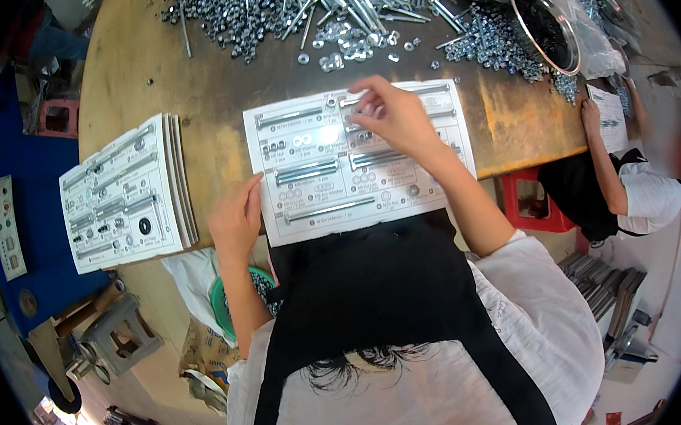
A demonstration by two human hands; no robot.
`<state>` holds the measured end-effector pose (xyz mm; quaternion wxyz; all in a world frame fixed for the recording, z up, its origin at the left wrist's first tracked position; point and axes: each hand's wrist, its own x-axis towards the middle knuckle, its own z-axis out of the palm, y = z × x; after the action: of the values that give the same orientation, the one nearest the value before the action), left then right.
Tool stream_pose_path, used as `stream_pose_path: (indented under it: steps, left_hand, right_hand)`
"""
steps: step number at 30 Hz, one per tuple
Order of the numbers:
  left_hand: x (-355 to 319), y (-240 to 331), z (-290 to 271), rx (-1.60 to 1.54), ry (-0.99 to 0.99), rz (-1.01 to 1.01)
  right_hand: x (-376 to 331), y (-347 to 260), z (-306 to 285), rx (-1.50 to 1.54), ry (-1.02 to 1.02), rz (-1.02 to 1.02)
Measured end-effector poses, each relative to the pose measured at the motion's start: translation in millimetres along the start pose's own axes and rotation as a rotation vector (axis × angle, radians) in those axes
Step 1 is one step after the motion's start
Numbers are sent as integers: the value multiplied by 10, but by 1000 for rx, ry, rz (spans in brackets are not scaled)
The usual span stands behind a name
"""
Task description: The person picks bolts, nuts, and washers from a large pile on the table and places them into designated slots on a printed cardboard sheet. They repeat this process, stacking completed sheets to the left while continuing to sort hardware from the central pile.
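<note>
A white printed card (pixel 310 235) lies in front of me, with long bolts, nuts and washers set out on its printed sections. My left hand (pixel 236 217) is at the card's left edge, fingers stretched out and the index fingertip touching the edge. Over the card's upper middle, my right hand (pixel 397 118) has its fingers curled toward the thumb in a loose pinch; anything between them is too small to make out. Near these fingers sits a small nut (pixel 331 102). Two pale washers (pixel 302 140) lie left of my right hand.
At left stands a stack of similar filled cards (pixel 125 199). Loose nuts (pixel 239 27), bolts (pixel 338 2) and washers (pixel 354 45) are heaped along the far side, beside a metal bowl (pixel 518 3). A co-worker (pixel 655 193) sits at right near a red stool (pixel 530 204).
</note>
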<state>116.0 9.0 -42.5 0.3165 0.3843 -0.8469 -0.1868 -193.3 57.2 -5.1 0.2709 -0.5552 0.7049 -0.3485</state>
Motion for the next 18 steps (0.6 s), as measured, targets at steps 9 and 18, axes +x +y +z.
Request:
stream_pose_path:
  steps: [9,18]
  left_hand:
    - [65,-53,42,-7,-25,20]
    - [202,39,139,9,-26,89]
  right_hand:
    - [-1168,278,136,-144,-158,-95]
    - [-665,124,75,-210,78,-95]
